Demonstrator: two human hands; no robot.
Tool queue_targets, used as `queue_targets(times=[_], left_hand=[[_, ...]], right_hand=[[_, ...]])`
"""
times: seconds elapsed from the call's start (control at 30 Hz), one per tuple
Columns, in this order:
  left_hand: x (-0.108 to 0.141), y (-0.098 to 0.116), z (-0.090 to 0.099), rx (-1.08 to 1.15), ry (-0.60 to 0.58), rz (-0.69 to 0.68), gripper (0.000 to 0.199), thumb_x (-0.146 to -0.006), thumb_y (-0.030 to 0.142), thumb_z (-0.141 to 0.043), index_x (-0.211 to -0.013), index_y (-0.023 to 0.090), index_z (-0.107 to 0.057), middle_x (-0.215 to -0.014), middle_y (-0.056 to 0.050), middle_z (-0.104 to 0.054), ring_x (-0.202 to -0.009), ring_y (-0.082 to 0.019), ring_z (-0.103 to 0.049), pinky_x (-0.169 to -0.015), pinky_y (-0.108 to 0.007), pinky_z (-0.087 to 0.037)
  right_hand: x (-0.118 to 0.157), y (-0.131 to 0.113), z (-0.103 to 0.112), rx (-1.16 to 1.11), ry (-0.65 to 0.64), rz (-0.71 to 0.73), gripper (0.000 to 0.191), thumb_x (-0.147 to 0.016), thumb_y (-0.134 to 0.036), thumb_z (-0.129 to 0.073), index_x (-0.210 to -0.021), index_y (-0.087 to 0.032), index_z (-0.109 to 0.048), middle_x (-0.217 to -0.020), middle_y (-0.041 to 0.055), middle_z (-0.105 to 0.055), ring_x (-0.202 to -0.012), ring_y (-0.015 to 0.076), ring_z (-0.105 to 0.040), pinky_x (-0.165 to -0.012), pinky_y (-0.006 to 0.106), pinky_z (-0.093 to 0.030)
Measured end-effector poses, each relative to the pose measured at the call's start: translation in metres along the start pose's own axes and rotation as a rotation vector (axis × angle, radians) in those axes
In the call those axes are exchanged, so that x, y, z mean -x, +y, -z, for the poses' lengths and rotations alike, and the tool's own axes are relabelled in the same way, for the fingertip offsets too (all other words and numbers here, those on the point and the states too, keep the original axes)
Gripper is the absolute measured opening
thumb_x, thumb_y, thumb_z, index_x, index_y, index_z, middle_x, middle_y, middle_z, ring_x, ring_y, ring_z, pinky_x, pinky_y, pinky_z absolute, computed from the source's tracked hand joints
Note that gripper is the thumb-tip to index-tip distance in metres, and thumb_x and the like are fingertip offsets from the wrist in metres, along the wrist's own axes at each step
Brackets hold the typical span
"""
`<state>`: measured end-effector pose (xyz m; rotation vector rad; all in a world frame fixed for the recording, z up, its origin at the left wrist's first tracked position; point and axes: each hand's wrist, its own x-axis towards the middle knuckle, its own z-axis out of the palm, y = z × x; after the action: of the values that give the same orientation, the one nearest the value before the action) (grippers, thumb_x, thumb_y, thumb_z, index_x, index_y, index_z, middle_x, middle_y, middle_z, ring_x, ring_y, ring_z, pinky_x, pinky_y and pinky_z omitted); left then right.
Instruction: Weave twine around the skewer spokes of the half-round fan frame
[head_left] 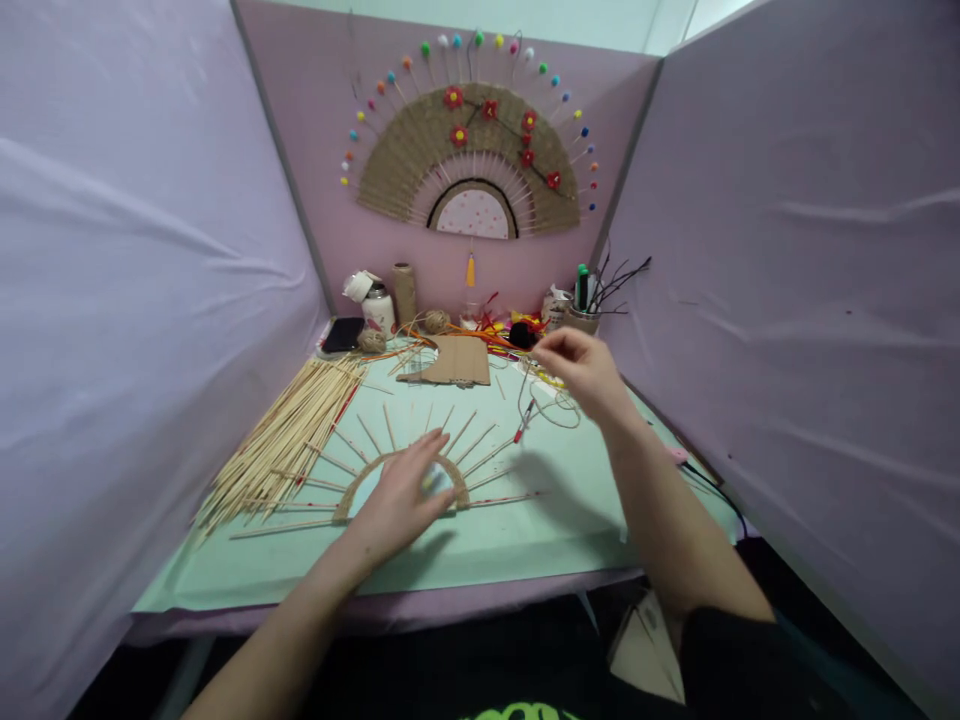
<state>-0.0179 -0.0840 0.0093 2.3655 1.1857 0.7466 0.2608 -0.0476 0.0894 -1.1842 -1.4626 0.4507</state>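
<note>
My left hand [411, 487] is spread over a half-round piece [350, 499] edged in brown twine, with thin sticks [484, 456] fanning out around it. No object shows between its fingers. Raised above the table's right side, my right hand [576, 362] pinches the end of a thin cord [523, 392], which hangs down toward loose loops on the table. A red and white pen [523, 422] lies under that hand, to the right of the sticks.
Bundled sticks [289, 430] lie at the left. Cut cardboard [457, 360], twine balls [371, 341], a jar [379, 310] and a phone [343, 335] are at the back. A decorated fan [405, 150] hangs on the wall. A pink tool [677, 455] with a black cable lies right.
</note>
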Motion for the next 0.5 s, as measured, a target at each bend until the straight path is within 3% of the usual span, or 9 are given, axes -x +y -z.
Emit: queue_targets(times=[0.07, 0.1, 0.17, 0.23, 0.33, 0.43, 0.5], left_hand=[[-0.015, 0.018, -0.003, 0.289, 0.116, 0.105, 0.055, -0.085, 0.040, -0.057, -0.135, 0.020, -0.047, -0.132, -0.014, -0.056, -0.109, -0.023, -0.061, -0.092, -0.039, -0.048], [-0.024, 0.027, -0.007, 0.444, 0.117, 0.139, 0.056, -0.084, 0.041, -0.058, -0.135, 0.019, -0.047, -0.123, -0.013, -0.061, -0.096, -0.020, -0.064, -0.081, -0.035, -0.052], [-0.039, 0.040, -0.018, 0.744, 0.068, 0.181, 0.053, -0.080, 0.044, -0.062, -0.125, 0.017, -0.054, -0.102, -0.010, -0.067, -0.073, -0.016, -0.063, -0.059, -0.027, -0.049], [-0.050, 0.046, -0.029, 0.946, 0.028, 0.203, 0.037, -0.078, 0.046, -0.063, -0.096, 0.013, -0.063, -0.071, -0.002, -0.062, -0.057, -0.010, -0.054, -0.053, -0.023, -0.042], [-0.058, 0.046, -0.041, 1.041, 0.131, 0.214, 0.034, -0.075, 0.048, -0.066, -0.073, 0.014, -0.060, -0.055, 0.004, -0.049, -0.051, -0.007, -0.042, -0.049, -0.021, -0.033], [-0.058, 0.041, -0.046, 1.071, 0.151, 0.253, 0.035, -0.072, 0.049, -0.068, -0.071, 0.015, -0.060, -0.052, 0.005, -0.046, -0.049, -0.007, -0.037, -0.047, -0.021, -0.028], [-0.057, 0.037, -0.048, 1.079, 0.171, 0.288, 0.034, -0.072, 0.048, -0.068, -0.073, 0.014, -0.062, -0.052, 0.005, -0.046, -0.049, -0.007, -0.037, -0.048, -0.021, -0.026]], right_hand=[[0.030, -0.004, -0.019, -0.047, -0.102, -0.016, 0.016, -0.076, -0.037, -0.067, -0.073, -0.022, -0.062, -0.072, 0.0012, -0.061, -0.070, 0.0158, -0.056, -0.065, 0.029, -0.046], [0.042, -0.006, -0.028, -0.086, -0.157, -0.042, 0.016, -0.077, -0.038, -0.066, -0.073, -0.023, -0.063, -0.073, 0.0018, -0.061, -0.070, 0.0166, -0.055, -0.065, 0.030, -0.046], [0.060, -0.006, -0.042, -0.200, -0.209, -0.100, 0.017, -0.076, -0.040, -0.067, -0.072, -0.024, -0.062, -0.075, 0.0022, -0.061, -0.071, 0.0174, -0.056, -0.065, 0.031, -0.046], [0.068, -0.002, -0.051, -0.279, -0.201, -0.180, 0.017, -0.075, -0.040, -0.068, -0.073, -0.024, -0.061, -0.073, 0.0011, -0.060, -0.068, 0.0160, -0.054, -0.062, 0.030, -0.045], [0.070, 0.007, -0.058, -0.353, -0.175, -0.297, 0.018, -0.075, -0.039, -0.066, -0.073, -0.023, -0.060, -0.064, -0.0023, -0.054, -0.057, 0.0119, -0.047, -0.054, 0.026, -0.039], [0.064, 0.021, -0.058, -0.402, -0.221, -0.354, 0.022, -0.078, -0.042, -0.062, -0.073, -0.021, -0.057, -0.059, -0.0038, -0.051, -0.051, 0.0098, -0.043, -0.049, 0.024, -0.035], [0.049, 0.034, -0.049, -0.343, -0.254, -0.357, 0.027, -0.080, -0.047, -0.058, -0.080, -0.020, -0.059, -0.067, -0.0009, -0.058, -0.053, 0.0104, -0.049, -0.049, 0.023, -0.038]])
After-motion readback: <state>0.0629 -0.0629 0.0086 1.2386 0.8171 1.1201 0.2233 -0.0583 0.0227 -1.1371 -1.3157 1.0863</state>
